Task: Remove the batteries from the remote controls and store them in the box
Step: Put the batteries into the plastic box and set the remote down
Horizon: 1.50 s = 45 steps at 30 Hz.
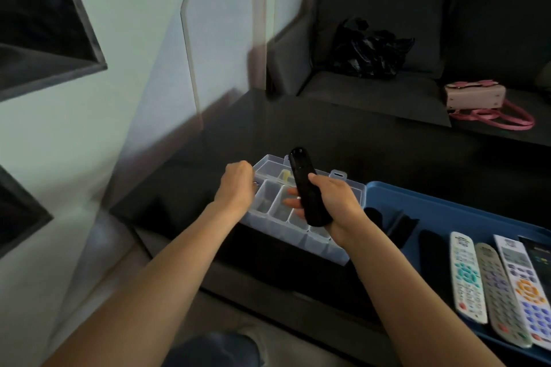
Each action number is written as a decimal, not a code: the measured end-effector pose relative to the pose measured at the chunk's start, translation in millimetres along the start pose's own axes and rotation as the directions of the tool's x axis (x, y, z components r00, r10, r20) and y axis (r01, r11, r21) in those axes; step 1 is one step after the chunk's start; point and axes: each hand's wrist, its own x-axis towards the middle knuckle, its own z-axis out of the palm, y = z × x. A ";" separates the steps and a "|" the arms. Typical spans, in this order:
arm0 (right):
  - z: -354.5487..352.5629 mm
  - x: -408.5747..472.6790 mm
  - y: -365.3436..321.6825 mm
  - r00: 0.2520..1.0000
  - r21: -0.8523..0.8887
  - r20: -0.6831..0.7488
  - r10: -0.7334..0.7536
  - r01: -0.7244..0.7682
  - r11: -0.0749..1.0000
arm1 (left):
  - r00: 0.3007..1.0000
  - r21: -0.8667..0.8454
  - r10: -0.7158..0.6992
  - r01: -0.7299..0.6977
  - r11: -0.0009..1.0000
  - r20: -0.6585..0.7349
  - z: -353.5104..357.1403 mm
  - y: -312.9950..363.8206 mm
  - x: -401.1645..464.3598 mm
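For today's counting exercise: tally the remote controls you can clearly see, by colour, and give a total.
Black, held in the right hand: 1
White, in the blue tray: 2
Grey: 1
Total: 4; dark shapes in the tray are unclear.

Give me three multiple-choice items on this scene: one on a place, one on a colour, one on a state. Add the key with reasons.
1. Where is the clear compartment box?
A. On the sofa
B. On the dark table, left of the blue tray
C. Inside the tray

2. What colour is the tray that holds the remotes?
A. Blue
B. Red
C. White

3. What is the right hand doing?
A. Lying flat on the table
B. Resting on the tray
C. Gripping a black remote

Key: B, the box sits on the table beside the tray's left edge; A, its rim is blue; C, fingers curl round the remote above the box.
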 end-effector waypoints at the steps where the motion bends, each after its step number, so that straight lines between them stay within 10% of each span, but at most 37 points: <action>1: -0.6 1.1 -1.7 1.000 -0.009 -0.007 -0.007 0.007 1.000 | 1.000 0.024 0.023 -0.023 0.999 0.011 2.3 0.1 3.4; 13: -19.7 -11.6 -13.2 0.994 -0.006 -0.077 -0.076 0.076 0.997 | 0.994 0.060 0.094 -0.098 0.993 0.064 2.3 10.9 -5.9; 18: -51.0 -22.7 -5.0 0.989 -0.017 -0.115 -0.093 0.092 0.996 | 0.927 -0.057 0.368 -0.373 0.926 -0.075 9.8 44.5 -26.9; 24: -91.4 -23.7 2.0 0.978 0.015 -0.190 -0.087 0.091 0.996 | 0.780 0.005 0.622 -0.624 0.781 0.070 50.4 85.4 -38.0; 33: -111.3 -23.2 -0.5 0.983 -0.018 -0.166 -0.084 0.082 0.996 | 0.815 0.417 0.399 -0.564 0.712 0.421 69.5 120.1 -40.2; 45: -111.4 -31.1 4.8 0.986 -0.042 -0.139 -0.096 0.091 0.995 | 0.728 0.394 0.207 -0.561 0.728 0.654 68.5 119.4 -31.9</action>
